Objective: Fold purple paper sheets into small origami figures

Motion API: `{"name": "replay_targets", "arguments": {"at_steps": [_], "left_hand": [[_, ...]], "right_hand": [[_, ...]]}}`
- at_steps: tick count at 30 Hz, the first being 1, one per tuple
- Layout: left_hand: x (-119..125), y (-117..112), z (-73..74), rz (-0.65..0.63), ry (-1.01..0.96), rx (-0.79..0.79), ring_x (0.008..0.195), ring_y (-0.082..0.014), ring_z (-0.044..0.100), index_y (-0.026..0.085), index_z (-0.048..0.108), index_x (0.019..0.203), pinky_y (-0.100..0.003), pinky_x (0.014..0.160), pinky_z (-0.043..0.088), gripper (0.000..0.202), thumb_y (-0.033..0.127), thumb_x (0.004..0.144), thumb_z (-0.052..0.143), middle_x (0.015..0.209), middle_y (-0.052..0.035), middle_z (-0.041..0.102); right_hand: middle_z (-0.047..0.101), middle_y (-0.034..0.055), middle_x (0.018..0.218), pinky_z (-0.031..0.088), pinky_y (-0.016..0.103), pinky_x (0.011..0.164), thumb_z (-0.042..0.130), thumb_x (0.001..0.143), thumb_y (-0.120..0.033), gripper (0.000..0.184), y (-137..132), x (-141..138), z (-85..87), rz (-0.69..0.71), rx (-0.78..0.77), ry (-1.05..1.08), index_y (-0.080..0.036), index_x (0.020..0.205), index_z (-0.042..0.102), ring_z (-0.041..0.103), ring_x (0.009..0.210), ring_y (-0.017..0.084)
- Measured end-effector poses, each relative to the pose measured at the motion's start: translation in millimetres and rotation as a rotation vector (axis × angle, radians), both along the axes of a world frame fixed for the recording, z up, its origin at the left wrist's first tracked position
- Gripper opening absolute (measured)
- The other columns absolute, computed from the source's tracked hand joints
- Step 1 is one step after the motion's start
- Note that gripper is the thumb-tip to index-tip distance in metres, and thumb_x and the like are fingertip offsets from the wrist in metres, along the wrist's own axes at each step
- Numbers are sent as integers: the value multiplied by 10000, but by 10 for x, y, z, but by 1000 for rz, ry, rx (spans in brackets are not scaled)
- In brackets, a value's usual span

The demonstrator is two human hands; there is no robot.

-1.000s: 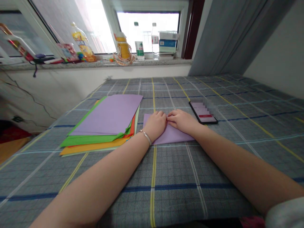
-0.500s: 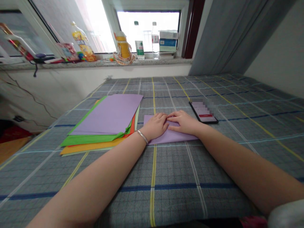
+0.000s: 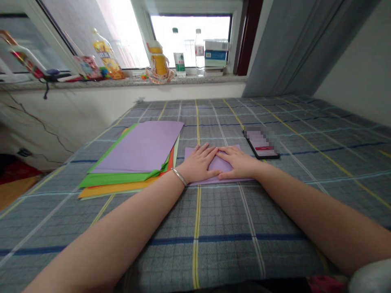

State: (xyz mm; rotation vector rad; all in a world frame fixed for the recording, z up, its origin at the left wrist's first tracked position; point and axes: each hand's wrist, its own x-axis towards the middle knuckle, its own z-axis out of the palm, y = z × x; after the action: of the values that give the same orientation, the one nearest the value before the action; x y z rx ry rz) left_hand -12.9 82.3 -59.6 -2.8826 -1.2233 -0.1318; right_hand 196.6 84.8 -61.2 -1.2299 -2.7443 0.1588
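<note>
A folded sheet of purple paper [image 3: 220,163] lies flat on the plaid cloth in front of me, partly covered by both hands. My left hand [image 3: 200,162] rests palm down on its left part, fingers spread, a silver bangle at the wrist. On the right part lies my right hand [image 3: 236,162], also flat with its fingers apart. The two hands meet at the thumbs and near the fingertips, framing a patch of bare purple paper. Just left of my left hand is a stack of coloured paper [image 3: 137,148], purple on top, with green, orange and red sheets below.
A phone [image 3: 263,145] with a lit screen lies beyond my right hand. The plaid cloth [image 3: 171,260] covers the whole surface. Along the windowsill [image 3: 131,82] stand a yellow cup [image 3: 159,63], plastic bottles [image 3: 200,51] and a stack of boxes [image 3: 216,55].
Both hands have spread wider on the folded purple paper. My thumbs have come down toward its near edge and now touch. The paper stack and phone stay where they were.
</note>
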Motion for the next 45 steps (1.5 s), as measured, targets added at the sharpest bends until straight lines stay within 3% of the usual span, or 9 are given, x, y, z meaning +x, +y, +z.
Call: {"name": "replay_targets", "arguments": {"at_steps": [5,10,18,24,29,35,41,45], "left_hand": [[-31,-26,45,-36,34,1,1452,-353,144,100,152,1516,-534,1159,80,982,743,821,410,1563,-189,198],[-82,-42,55,-69,32,-9,1439,-420,117,128,138,1524,-579,1140,79,1149,834,688,490,1560,-197,207],[-282,-168,125,-53,87,18,1436,-419,127,210,211,1515,-611,1123,107,1028,781,721,527,1565,-141,233],[-454,-290,107,-50,150,128,1434,-345,226,216,288,1493,-546,1154,111,876,765,817,384,1546,-131,286],[-489,-404,69,14,170,245,1420,-252,300,193,327,1477,-496,1183,87,573,496,1001,227,1522,-104,339],[-425,-469,93,150,255,244,1379,-295,369,34,381,1432,-484,1168,183,645,489,993,253,1465,-211,390],[-361,-486,104,228,250,214,1389,-309,347,10,397,1416,-486,1169,165,702,535,974,244,1458,-221,402],[-284,-496,67,288,171,208,1364,-346,379,16,446,1380,-536,1129,223,725,571,955,255,1438,-239,423]], "right_hand": [[302,164,1540,248,513,1126,606,642,-765,1068,-13,18,-23,-22,-33,-1,-161,1482,344,289,1392,359],[223,171,1569,180,486,1165,625,617,-765,1154,-4,56,-41,5,-70,-21,-112,1503,279,205,1434,343],[152,137,1589,174,501,1166,642,655,-712,1095,-50,159,-9,28,-91,-40,-181,1522,236,155,1450,326],[172,130,1586,157,482,1179,650,682,-681,1038,-105,340,-46,21,-69,-42,-183,1512,276,157,1450,316],[171,139,1584,160,475,1180,637,698,-685,1021,-144,412,-45,-1,-58,-65,-170,1508,289,150,1449,325],[162,144,1582,161,469,1179,529,764,-722,967,-189,399,-15,9,-28,-87,-161,1510,279,145,1451,312],[179,120,1583,162,468,1181,504,793,-705,920,-191,396,-13,20,-27,-63,-175,1512,279,157,1449,313],[204,117,1577,187,480,1173,532,785,-687,908,-201,389,1,21,-16,-50,-187,1506,298,189,1441,322]]}}
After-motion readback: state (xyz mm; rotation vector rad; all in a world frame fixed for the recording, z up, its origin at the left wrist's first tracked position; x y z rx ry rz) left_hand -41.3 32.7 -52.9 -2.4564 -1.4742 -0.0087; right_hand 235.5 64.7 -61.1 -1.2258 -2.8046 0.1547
